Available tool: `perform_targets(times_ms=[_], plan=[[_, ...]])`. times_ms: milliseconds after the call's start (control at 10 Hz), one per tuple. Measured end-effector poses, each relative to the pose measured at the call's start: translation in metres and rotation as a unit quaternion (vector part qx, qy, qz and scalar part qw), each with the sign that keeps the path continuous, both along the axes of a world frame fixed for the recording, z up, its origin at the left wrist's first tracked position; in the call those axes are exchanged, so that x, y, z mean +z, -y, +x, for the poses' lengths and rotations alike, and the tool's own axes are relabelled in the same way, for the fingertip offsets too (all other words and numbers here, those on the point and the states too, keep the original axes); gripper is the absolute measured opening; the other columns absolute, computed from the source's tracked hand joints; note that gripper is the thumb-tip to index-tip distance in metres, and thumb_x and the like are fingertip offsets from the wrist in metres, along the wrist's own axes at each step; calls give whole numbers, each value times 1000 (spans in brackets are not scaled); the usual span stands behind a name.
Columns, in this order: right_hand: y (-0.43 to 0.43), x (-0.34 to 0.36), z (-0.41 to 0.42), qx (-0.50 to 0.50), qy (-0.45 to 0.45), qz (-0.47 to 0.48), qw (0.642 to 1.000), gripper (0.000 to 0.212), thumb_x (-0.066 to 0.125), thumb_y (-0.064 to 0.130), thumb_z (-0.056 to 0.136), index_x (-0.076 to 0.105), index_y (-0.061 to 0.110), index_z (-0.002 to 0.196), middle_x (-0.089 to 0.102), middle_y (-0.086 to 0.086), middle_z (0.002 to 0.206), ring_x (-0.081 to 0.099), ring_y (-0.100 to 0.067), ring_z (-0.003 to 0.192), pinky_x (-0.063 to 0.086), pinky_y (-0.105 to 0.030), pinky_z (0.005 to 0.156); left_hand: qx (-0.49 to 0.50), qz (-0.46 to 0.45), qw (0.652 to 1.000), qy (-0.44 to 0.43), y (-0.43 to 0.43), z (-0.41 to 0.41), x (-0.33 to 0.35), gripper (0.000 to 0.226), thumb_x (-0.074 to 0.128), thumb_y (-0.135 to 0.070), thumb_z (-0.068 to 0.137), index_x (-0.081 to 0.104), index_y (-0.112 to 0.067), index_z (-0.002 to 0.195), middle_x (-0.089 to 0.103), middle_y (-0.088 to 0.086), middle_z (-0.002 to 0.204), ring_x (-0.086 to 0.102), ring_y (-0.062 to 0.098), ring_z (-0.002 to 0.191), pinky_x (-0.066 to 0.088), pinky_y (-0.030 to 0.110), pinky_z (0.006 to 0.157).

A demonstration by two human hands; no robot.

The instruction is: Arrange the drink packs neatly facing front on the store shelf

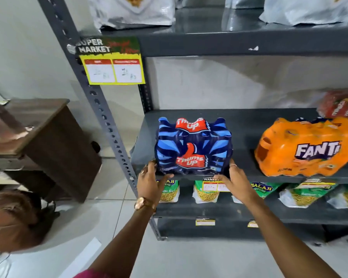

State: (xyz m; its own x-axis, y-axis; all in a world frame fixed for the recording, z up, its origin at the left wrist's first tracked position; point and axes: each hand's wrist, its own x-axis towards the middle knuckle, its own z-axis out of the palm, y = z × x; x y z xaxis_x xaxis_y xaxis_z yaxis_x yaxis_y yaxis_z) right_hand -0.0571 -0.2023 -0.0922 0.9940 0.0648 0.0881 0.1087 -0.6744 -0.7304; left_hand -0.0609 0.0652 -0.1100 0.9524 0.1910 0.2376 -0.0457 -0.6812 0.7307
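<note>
Blue pack at shelf front edge, gripped between left hand and right hand; risk: tipping off if released early.

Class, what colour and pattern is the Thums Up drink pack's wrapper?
Thums Up pack: dark and light blue streaks, red logos; head view.

One blue drink pack, one orange pack, one red pack
</note>
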Motion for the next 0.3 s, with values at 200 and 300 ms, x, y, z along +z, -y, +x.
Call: perform_targets(times_ms=[200, 300], plan=[[-9, 7, -2, -29, -30, -42, 998, 53, 67, 20, 86, 37, 5, 128, 60, -17, 126, 59, -34, 116, 46, -31, 84, -25, 20, 999, -24, -4, 5, 18, 61, 76, -47, 72, 45, -18, 115, 70, 8, 116, 64, 33, 107, 55, 50, 89], [-5, 18, -8, -36, -33, -70, 996, 69, 73, 21, 81, 32, 11, 135, 51, -14, 138, 50, -34, 127, 46, -43, 99, -51, 35, 997, -43, -2, -5, 28, 77, 74, -42, 77, 32, -16, 136, 46, 17, 145, 45, 36, 133, 43, 45, 103]])
